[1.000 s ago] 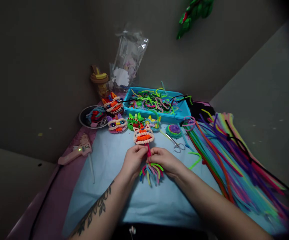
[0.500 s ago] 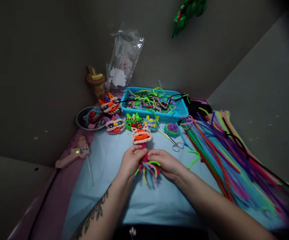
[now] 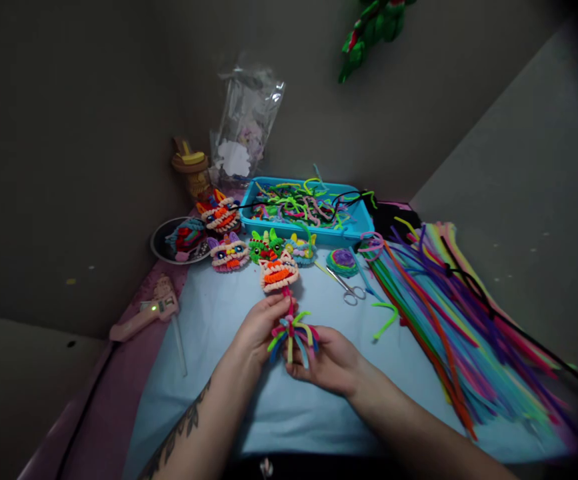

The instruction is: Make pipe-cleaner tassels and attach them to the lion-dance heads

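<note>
A lion-dance head made of pipe cleaners (image 3: 279, 275), cream and orange with pointed ears, lies at the middle of the cloth. From it a pink pipe-cleaner stem (image 3: 289, 308) runs down to a tassel (image 3: 293, 339) of short multicoloured pipe-cleaner ends that fan outward. My left hand (image 3: 263, 325) is closed, thumb and fingers pinching the stem just above the tassel. Cupped behind and below the tassel, my right hand (image 3: 331, 363) has its fingers stretched out under the strands, touching them; part of its grip is hidden by the strands.
Several finished animal heads (image 3: 229, 252) sit behind. A blue tray (image 3: 313, 233) holds pipe-cleaner scraps. Scissors (image 3: 351, 290) and a coiled pipe-cleaner disc (image 3: 343, 262) lie right of centre. Long pipe cleaners (image 3: 439, 320) fill the right; a pink glue gun (image 3: 151, 310) and bowl (image 3: 161, 257) are left.
My right hand has left the stem and moved down under the tassel, its fingers opening out. My left hand still pinches the stem. The tassel strands look more spread.
</note>
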A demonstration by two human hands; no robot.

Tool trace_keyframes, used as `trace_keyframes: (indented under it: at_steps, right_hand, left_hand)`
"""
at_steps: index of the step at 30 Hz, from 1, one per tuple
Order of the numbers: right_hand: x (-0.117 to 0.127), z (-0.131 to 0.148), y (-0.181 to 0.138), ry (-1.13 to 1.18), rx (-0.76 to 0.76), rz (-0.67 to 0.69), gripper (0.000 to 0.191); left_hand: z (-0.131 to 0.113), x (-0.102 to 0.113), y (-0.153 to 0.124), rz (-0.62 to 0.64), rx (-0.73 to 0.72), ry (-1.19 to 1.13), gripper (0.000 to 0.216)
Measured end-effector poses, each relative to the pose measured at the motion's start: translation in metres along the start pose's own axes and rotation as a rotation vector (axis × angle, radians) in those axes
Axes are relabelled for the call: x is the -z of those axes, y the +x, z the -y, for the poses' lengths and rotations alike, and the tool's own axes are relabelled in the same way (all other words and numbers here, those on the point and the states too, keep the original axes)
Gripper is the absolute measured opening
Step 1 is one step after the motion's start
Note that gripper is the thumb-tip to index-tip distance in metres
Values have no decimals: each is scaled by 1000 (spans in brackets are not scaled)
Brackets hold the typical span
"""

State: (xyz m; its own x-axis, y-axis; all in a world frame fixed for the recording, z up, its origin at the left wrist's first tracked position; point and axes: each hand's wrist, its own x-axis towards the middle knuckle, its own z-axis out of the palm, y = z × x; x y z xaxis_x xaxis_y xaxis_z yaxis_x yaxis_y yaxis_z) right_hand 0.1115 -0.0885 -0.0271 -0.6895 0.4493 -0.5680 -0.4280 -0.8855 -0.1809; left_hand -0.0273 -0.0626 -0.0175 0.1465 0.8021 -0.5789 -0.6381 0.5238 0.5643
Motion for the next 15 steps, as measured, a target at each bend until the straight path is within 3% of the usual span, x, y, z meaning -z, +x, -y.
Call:
trace_keyframes:
  at_steps: [5, 9, 11, 15]
  right_hand:
    - [-1, 1, 7, 41, -43, 0, 11]
    - [3, -1, 11, -7, 18, -40, 9]
    - [6, -5, 7, -29, 119, -46, 2]
    - [5, -20, -12, -81, 427, 35, 39]
  left_hand:
    - [-2, 6, -6, 95, 56, 56, 21]
    - [-1, 12, -10, 196, 66, 149, 32]
    - [0, 13, -10, 170, 40, 147, 32]
    - [0, 10, -7, 111, -3, 118, 33]
